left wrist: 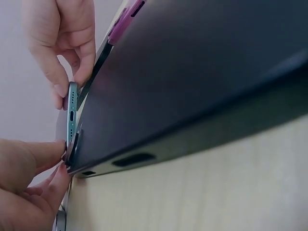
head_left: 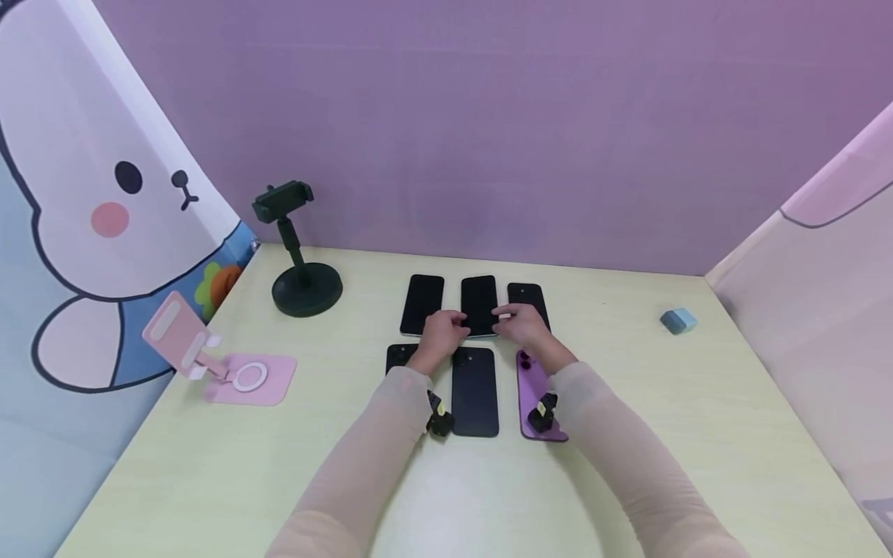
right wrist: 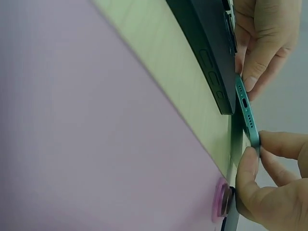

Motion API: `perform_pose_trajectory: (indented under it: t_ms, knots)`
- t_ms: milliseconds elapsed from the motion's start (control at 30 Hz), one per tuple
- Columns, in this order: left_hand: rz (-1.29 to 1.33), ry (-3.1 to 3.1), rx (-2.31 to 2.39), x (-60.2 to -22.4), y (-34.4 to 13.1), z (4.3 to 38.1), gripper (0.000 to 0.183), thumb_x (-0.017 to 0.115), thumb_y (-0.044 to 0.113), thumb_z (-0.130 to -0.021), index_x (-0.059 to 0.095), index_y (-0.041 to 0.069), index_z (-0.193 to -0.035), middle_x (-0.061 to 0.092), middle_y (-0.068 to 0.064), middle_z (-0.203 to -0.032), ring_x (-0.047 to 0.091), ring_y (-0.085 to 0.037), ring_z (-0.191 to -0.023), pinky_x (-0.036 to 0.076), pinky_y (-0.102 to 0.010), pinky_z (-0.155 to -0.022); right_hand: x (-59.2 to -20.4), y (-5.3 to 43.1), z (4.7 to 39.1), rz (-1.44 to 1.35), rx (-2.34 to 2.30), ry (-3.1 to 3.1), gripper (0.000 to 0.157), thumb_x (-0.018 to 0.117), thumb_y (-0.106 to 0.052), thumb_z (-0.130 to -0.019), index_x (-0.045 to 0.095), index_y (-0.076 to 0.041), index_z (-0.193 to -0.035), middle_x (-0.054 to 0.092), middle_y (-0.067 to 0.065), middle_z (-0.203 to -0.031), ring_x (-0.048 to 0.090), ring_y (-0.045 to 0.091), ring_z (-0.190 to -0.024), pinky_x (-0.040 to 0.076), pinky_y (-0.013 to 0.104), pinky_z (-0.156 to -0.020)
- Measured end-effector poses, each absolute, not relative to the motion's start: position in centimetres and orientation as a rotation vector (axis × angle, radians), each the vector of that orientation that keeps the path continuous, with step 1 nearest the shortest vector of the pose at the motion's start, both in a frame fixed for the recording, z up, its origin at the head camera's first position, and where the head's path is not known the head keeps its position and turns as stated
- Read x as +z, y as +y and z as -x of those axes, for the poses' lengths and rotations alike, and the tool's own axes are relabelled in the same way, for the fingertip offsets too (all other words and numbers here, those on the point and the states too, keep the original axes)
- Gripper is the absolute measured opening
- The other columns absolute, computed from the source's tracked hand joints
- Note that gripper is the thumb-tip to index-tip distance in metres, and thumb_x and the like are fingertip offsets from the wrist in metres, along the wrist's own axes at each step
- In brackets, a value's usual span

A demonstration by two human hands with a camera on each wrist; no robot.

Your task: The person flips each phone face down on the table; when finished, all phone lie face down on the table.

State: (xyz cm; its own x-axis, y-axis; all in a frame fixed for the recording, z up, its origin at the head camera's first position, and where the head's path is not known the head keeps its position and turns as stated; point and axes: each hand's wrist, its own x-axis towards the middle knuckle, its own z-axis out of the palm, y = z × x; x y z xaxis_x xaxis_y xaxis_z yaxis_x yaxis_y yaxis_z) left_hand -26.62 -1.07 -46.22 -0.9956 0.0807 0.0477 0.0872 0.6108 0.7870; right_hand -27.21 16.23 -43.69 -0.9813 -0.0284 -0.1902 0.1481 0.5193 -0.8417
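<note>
Both hands are at the middle phone of the back row, a black-screened phone (head_left: 479, 298) with a teal edge. My left hand (head_left: 441, 337) pinches its near left corner, and my right hand (head_left: 525, 325) pinches the near right one. In the left wrist view the teal bottom edge (left wrist: 71, 108) with its port shows between the two hands; the right wrist view shows that edge (right wrist: 245, 103) too. Beside it lie another black-screened phone (head_left: 422, 302) and a dark phone (head_left: 528, 295). A dark blue phone (head_left: 475, 395) lies face down in front.
A purple phone (head_left: 532, 387) lies partly under my right wrist, and a black phone (head_left: 399, 354) partly under my left. At left stand a pink folding stand (head_left: 279, 380) and a black round-based phone holder (head_left: 307, 291). A small blue block (head_left: 678, 320) sits far right.
</note>
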Motion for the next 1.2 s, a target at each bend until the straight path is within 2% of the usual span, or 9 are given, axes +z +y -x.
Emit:
perform_pose_trajectory:
  t_ms: [100,333,433,567,700,900,1000,1200]
  knots:
    - [0.152,-2.811,-1.367,-46.2,-1.0,26.5,0.025,0.072,0.008,-0.088,0.072,0.001,-0.112,0.071,-0.010,-0.105,0.065,-0.023,-0.098,0.051,-0.034,-0.084,-43.7,16.5,27.2,-0.086,-1.509,2.545,0.037,0.066,0.001,-0.087,0.063,0.004,-0.123,0.064,0.011,-0.092,0.058,0.015,-0.077,0.049,0.026,-0.068]
    - [0.238,-2.801,-1.375,-46.1,-0.5,26.6,0.028,0.068,0.013,-0.092,0.069,0.000,-0.117,0.070,-0.011,-0.105,0.066,-0.023,-0.093,0.051,-0.036,-0.083,-43.4,16.8,26.8,0.018,-1.840,2.343,0.036,0.063,0.002,-0.089,0.062,0.004,-0.125,0.064,0.022,-0.105,0.064,0.021,-0.084,0.054,0.034,-0.080]
    - [0.270,-2.788,-1.368,-46.1,-0.3,26.6,0.028,0.067,0.016,-0.094,0.069,0.002,-0.118,0.071,-0.009,-0.099,0.066,-0.021,-0.086,0.051,-0.035,-0.081,-43.1,16.7,26.6,0.066,-1.939,2.261,0.035,0.063,0.003,-0.090,0.061,0.003,-0.125,0.063,0.020,-0.100,0.064,0.019,-0.079,0.054,0.033,-0.079]
    - [0.297,-2.756,-1.381,-46.1,0.1,26.4,0.030,0.066,0.018,-0.094,0.069,0.005,-0.120,0.071,-0.007,-0.094,0.065,-0.019,-0.082,0.051,-0.032,-0.076,-42.9,16.6,26.5,0.047,-1.939,2.239,0.043,0.061,0.004,-0.092,0.052,0.004,-0.135,0.059,0.017,-0.099,0.062,0.017,-0.077,0.054,0.036,-0.082]
    - [0.317,-2.706,-1.465,-45.9,0.5,26.2,0.033,0.064,0.020,-0.096,0.066,0.007,-0.126,0.070,-0.008,-0.103,0.065,-0.019,-0.087,0.051,-0.031,-0.073,-42.8,16.5,26.3,0.024,-1.938,2.218,0.050,0.058,0.004,-0.094,0.043,0.005,-0.142,0.056,0.015,-0.101,0.063,0.018,-0.082,0.052,0.038,-0.087]
    - [0.282,-2.603,-1.680,-45.8,0.7,26.0,0.035,0.060,0.021,-0.099,0.063,0.011,-0.132,0.065,-0.010,-0.118,0.066,-0.023,-0.100,0.053,-0.032,-0.076,-42.4,16.1,26.0,0.037,-1.972,2.164,0.045,0.053,0.003,-0.098,0.043,0.006,-0.142,0.055,0.017,-0.110,0.062,0.018,-0.091,0.050,0.036,-0.091]
    - [0.255,-2.567,-1.767,-45.8,0.7,26.0,0.035,0.058,0.022,-0.100,0.062,0.015,-0.134,0.064,-0.009,-0.121,0.066,-0.023,-0.102,0.053,-0.031,-0.075,-42.4,15.9,25.8,0.035,-2.010,2.120,0.043,0.049,0.003,-0.099,0.043,0.008,-0.141,0.053,0.017,-0.109,0.061,0.018,-0.092,0.049,0.037,-0.092]
    - [0.225,-2.511,-1.836,-45.8,0.9,25.9,0.036,0.059,0.023,-0.099,0.062,0.016,-0.134,0.065,-0.010,-0.120,0.066,-0.022,-0.102,0.052,-0.028,-0.073,-42.1,15.7,25.6,0.031,-2.043,2.108,0.041,0.048,0.005,-0.099,0.044,0.010,-0.139,0.053,0.017,-0.108,0.061,0.015,-0.089,0.052,0.029,-0.085]
